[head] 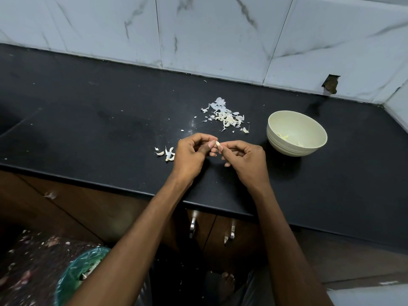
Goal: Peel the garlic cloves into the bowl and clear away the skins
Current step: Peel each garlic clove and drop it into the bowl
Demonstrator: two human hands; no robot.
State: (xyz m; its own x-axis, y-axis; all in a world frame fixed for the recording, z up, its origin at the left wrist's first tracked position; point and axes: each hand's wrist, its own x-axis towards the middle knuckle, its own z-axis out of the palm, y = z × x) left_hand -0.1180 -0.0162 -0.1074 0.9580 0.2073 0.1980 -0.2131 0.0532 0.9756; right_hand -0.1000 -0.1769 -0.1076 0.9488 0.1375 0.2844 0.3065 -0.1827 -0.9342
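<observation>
Over the black countertop (92, 120), the left hand (191, 155) and right hand (245, 160) meet, fingers curled, pinching one garlic clove (217, 145) between their fingertips. Loose skins (225, 117) lie heaped just beyond them, and unpeeled cloves (169, 153) beside the left hand. The cream bowl (284, 146) stands to the right.

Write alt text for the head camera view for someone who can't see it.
Two hands, left hand and right hand, pinch a garlic clove over a black counter. A pile of skins lies behind, a pale bowl to the right.
</observation>
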